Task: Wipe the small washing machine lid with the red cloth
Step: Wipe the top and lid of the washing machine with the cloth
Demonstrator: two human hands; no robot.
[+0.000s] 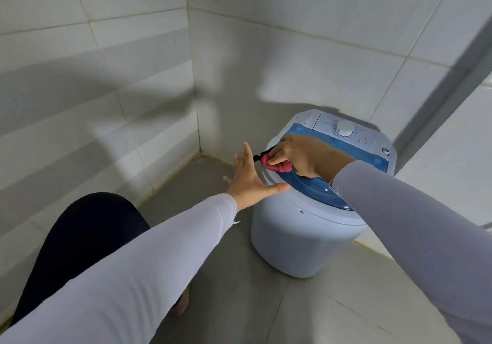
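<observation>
Right hand (298, 156) is bunched around the red cloth (277, 165), thumb and fingers pinching it into a wad and pushing it down onto the left edge of the blue lid (319, 188) of the small washing machine (306, 237). Makes sense to hold it scrunched like that, since you get more pressure on a small patch and the cloth doesn't flop over the rim. The forearm lies diagonally across the lid, so most of the blue surface is hidden under it.

Left hand (250, 177) is wide open, fingers spread and pointing up, with the thumb lying against the white rim at the machine's near left edge. My guess is it's there to brace the tub so it doesn't slide on the tile floor (239, 277) when the other hand scrubs, because the machine looks light. I can't really tell whether the palm is pressing on the side or just hovering next to it, as the angle hides the contact.

Something dark, like a strap or cord (259, 156), sticks out just past the cloth at the left edge of the lid.

The machine sits tucked near the corner of the tiled walls (106, 77), control dial (344, 128) at the far edge, well clear of the cloth. The wiping seems to be under way, working along the left rim of the lid.
</observation>
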